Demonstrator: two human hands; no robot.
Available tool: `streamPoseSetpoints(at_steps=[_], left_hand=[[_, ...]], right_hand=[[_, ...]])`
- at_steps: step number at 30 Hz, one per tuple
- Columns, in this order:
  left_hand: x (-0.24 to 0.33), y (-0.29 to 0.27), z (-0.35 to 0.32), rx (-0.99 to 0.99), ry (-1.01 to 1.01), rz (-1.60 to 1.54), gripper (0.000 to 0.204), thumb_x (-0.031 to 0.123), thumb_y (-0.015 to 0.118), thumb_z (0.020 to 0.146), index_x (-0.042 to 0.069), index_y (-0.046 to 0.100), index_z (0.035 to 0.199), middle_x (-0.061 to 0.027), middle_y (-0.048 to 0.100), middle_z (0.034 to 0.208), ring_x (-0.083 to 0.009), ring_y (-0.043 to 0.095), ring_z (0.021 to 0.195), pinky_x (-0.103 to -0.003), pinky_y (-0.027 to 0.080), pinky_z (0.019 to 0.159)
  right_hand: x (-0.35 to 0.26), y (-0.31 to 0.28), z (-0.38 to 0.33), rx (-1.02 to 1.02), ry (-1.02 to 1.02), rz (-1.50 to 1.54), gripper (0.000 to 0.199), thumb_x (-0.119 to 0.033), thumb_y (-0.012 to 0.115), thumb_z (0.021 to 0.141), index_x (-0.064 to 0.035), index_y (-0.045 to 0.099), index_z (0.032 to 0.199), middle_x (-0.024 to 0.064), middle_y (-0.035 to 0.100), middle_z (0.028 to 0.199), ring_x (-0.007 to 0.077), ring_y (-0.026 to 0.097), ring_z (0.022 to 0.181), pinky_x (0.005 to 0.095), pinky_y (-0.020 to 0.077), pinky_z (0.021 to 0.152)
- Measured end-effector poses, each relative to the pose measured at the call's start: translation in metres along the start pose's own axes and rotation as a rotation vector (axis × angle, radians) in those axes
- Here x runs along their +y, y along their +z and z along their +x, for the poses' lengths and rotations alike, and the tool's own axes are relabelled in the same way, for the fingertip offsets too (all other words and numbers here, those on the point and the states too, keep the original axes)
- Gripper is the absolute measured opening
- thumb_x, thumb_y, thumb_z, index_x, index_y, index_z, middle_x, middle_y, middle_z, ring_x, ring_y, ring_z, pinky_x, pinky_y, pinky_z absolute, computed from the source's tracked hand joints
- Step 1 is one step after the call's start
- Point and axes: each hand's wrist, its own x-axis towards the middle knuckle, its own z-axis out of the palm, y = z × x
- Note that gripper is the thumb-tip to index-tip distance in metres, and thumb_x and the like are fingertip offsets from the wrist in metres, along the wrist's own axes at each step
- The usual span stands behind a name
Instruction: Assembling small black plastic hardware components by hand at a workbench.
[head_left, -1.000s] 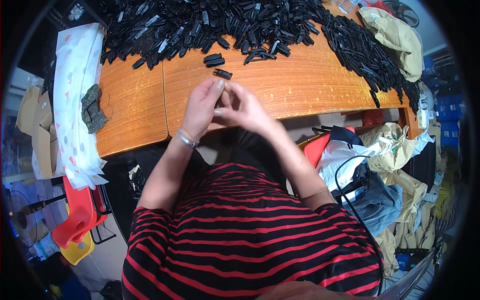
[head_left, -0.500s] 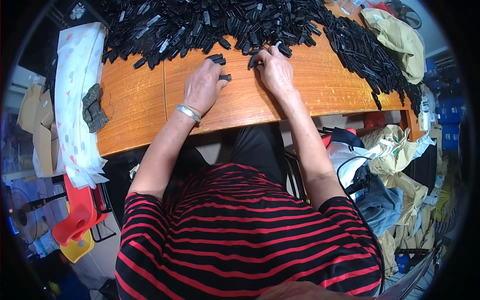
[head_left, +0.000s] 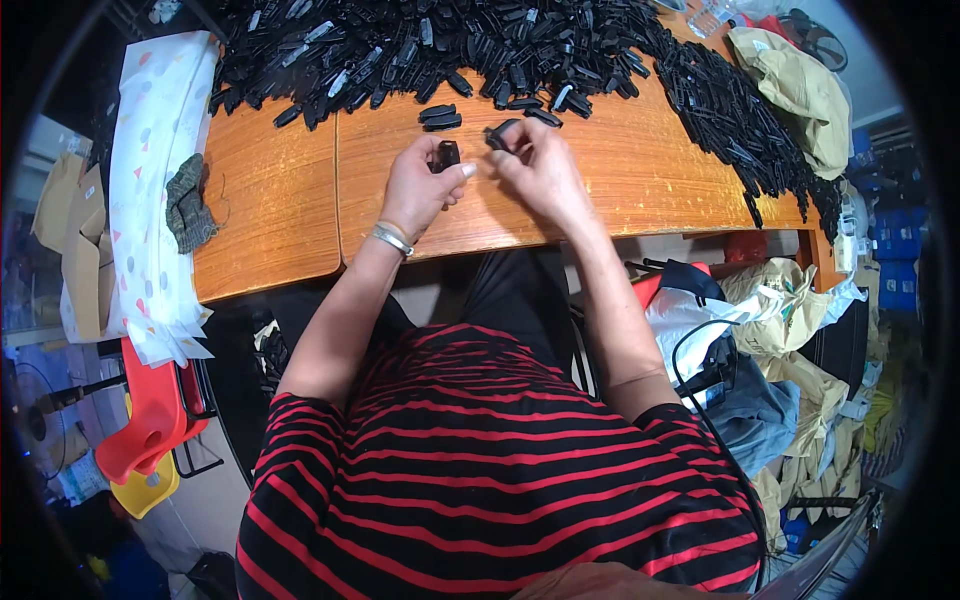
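Observation:
Close to the table's near edge, my left hand (head_left: pixel 418 190) pinches a small black plastic piece (head_left: pixel 448 155) between thumb and fingers, tilted upward. To its right, my right hand (head_left: pixel 548 172) has its fingers closed round another dark piece (head_left: pixel 500 136), partly hidden by the fingers. The two hands are slightly apart. Just beyond them lie a pair of black plastic pieces (head_left: pixel 440 122) side by side, and a few more such pieces (head_left: pixel 541 116) rest at the front of a large heap of black plastic pieces (head_left: pixel 430 50).
A second heap of thin black parts (head_left: pixel 725 120) runs along the right of the wooden table (head_left: pixel 270 215). On the left are a dark knitted cloth (head_left: pixel 188 205) and white patterned sheeting (head_left: pixel 165 150). A beige bag (head_left: pixel 790 95) stands at the back right; bags crowd below.
Both hands have drawn back toward me from the heap's edge. My left hand now holds its piece turned upward, leaving the pair of pieces behind. My right hand has brought its piece nearer.

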Motion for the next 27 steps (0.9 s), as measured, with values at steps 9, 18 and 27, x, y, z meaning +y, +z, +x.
streamPoseSetpoints(at_steps=[9, 18, 27], left_hand=[[-0.007, 0.008, -0.003, -0.025, 0.313, 0.088, 0.023, 0.010, 0.065, 0.086, 0.002, 0.058, 0.107, -0.0052, 0.065, 0.083, -0.0126, 0.061, 0.067, -0.024, 0.048, 0.058], [-0.012, -0.007, -0.009, -0.187, -0.007, -0.502, 0.022, 0.015, 0.064, 0.091, 0.005, 0.060, 0.111, 0.0001, 0.066, 0.085, -0.0039, 0.055, 0.061, -0.016, 0.041, 0.053], [-0.010, -0.005, -0.009, -0.163, 0.042, -0.461, 0.019, 0.016, 0.061, 0.093, 0.006, 0.060, 0.109, -0.0018, 0.067, 0.087, -0.0039, 0.055, 0.064, -0.017, 0.042, 0.056]], right_hand=[[-0.007, 0.025, -0.011, 0.099, -0.057, 0.117, 0.020, -0.010, 0.068, 0.083, 0.0001, 0.057, 0.096, 0.0087, 0.064, 0.076, 0.0126, 0.061, 0.067, 0.0284, 0.0490, 0.061], [-0.007, 0.026, -0.014, 0.060, -0.072, 0.354, 0.021, -0.008, 0.068, 0.083, 0.0037, 0.057, 0.097, 0.0074, 0.064, 0.079, 0.0090, 0.057, 0.063, 0.0254, 0.0491, 0.060], [-0.006, 0.026, -0.021, 0.110, -0.117, 0.262, 0.019, -0.006, 0.070, 0.081, 0.0016, 0.061, 0.097, 0.0069, 0.063, 0.081, 0.0100, 0.057, 0.063, 0.0253, 0.0490, 0.060]])
